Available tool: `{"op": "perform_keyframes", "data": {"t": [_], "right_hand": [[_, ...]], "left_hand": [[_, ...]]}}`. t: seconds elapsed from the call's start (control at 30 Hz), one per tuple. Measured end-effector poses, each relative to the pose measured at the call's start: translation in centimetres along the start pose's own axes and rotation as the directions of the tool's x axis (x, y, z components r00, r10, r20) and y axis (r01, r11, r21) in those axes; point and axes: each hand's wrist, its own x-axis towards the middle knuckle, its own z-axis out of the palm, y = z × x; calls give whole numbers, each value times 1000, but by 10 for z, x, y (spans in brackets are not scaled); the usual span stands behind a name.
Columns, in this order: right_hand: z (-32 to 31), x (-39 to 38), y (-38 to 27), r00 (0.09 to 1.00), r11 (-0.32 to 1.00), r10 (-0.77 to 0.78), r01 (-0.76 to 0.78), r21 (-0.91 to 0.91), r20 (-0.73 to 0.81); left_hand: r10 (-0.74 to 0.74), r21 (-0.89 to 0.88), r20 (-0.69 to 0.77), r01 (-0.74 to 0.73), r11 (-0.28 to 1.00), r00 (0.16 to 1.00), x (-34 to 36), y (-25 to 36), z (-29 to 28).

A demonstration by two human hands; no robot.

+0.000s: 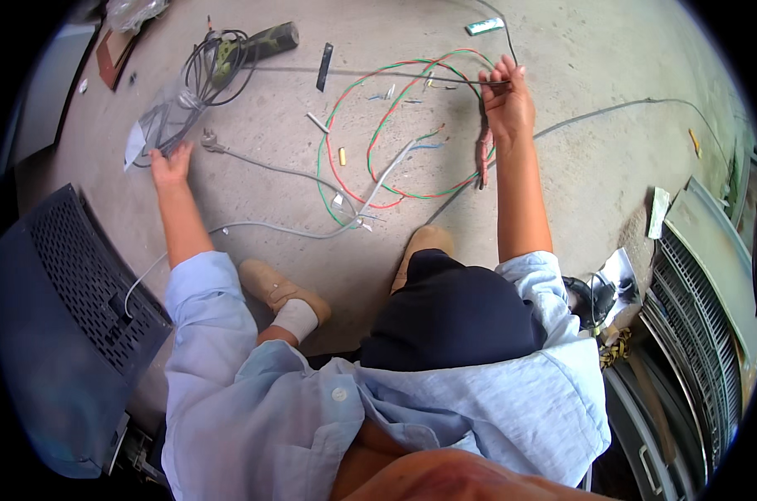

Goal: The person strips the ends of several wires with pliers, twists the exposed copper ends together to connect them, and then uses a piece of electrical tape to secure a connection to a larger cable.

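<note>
My right hand [508, 104] holds a dark cable [370, 75] in its curled fingers, above a long reddish tool [484, 159] on the floor. My left hand [170, 163] grips the lower end of a bundle of grey cable [157, 138] by a clear plastic bag [141, 134]. Beside the bundle, coiled dark cable overlies a green power tool [270, 40]. Loops of red and green wire [337, 104] lie between my hands, crossed by a pale grey cable [270, 228] with stripped ends. A grey cord with a plug [211, 144] lies right of my left hand.
A dark perforated metal panel [78, 275] stands at left, metal grilles and panels [696, 326] at right. Small scraps, a yellow piece [343, 156], a black strip [324, 67] and a green-white packet [484, 26] lie on the concrete floor [579, 184]. My feet [270, 284] are below the wires.
</note>
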Motion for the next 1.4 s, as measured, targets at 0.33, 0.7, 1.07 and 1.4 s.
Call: {"op": "perform_keyframes", "data": {"t": [0.33,0.7,1.07,1.4], "right_hand": [[82,-83,22,853,693,-53,406,-596,519],[89,-98,15,531,-234,68,832,-504,845],[114,-118,7,680,386,101,646,-659,726],[123,-150,17,839,733,259,151,-663,479]], "left_hand": [[-97,483,798,-534,694,595,-283,-123,168],[-88,142,556,10,990,827,-255,-93,167],[-252,581,737,-398,709,627,-306,-129,137],[-281,636,756,-561,530,591,-352,-185,117]]}}
